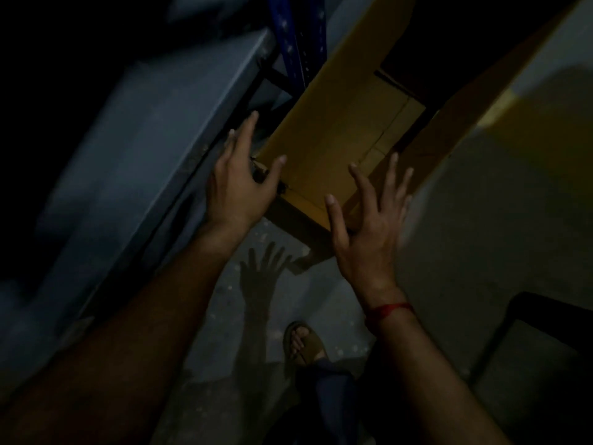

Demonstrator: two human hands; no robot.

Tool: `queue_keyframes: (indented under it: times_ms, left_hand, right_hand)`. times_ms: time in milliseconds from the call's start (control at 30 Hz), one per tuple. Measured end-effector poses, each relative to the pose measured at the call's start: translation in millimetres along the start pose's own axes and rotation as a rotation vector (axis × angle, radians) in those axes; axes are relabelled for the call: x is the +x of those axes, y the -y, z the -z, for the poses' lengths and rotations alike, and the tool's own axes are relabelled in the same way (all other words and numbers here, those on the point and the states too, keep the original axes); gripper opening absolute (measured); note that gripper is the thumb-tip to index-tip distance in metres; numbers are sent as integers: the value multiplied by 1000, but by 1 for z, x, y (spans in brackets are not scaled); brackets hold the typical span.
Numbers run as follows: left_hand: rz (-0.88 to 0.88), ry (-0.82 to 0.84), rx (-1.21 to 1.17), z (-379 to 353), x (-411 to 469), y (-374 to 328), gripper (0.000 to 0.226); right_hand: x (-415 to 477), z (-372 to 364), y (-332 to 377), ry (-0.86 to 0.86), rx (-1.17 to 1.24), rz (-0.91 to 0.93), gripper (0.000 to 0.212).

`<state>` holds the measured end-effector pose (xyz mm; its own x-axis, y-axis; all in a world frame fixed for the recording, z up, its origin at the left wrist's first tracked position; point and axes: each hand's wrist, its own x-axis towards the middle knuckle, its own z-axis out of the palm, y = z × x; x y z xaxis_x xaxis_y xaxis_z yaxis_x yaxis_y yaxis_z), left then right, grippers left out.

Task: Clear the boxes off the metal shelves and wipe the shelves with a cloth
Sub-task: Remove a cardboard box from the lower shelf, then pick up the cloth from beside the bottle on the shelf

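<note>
The scene is dim. A tan cardboard box (333,136) lies at the centre, its near end pointing at me, beside the grey metal shelf (154,149) on the left. My left hand (239,184) is spread at the box's near left corner, thumb over the top face, fingers along the side by the shelf edge. At the near right corner my right hand (369,226) is spread with fingers apart, thumb over the box's front edge. I cannot tell whether either hand presses on the cardboard. A red thread circles my right wrist.
A blue perforated shelf upright (295,43) rises behind the box. A second, larger cardboard box (500,101) stands on the right against a pale wall. Below are a speckled grey floor (231,319), my sandalled foot (303,343), and a dark framed object (526,335) at lower right.
</note>
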<state>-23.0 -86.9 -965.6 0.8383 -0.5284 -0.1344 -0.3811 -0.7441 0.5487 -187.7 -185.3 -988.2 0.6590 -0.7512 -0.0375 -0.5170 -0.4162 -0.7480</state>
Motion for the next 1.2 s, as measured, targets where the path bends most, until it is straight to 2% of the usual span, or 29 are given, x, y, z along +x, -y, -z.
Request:
queue_keyframes:
  times_ms: [167, 300, 500, 567, 733, 833, 1000, 1200]
  left_hand:
    - [-256, -218, 182, 103, -13, -90, 63]
    - [-343, -425, 222, 220, -24, -168, 59]
    - [-405, -715, 310, 380, -50, -261, 55]
    - [-410, -811, 341, 438, -66, -295, 56]
    - [-356, -979, 356, 522, -99, -351, 58]
    - [-264, -1006, 350, 558, -115, -371, 63]
    - [-137, -1040, 384, 602, -134, -382, 67]
    - [-157, -1227, 440, 648, -139, -386, 65]
  right_hand:
    - [52, 81, 118, -174, 126, 324, 40]
    - [80, 163, 227, -243, 229, 565, 37]
    - [102, 269, 366, -289, 344, 821, 35]
    - [104, 309, 420, -318, 392, 917, 37]
    - [95, 378, 509, -353, 433, 1037, 41]
    - [85, 404, 551, -316, 448, 1095, 40]
    - [77, 420, 605, -243, 434, 1237, 43]
    - [83, 418, 658, -220, 444, 1345, 43]
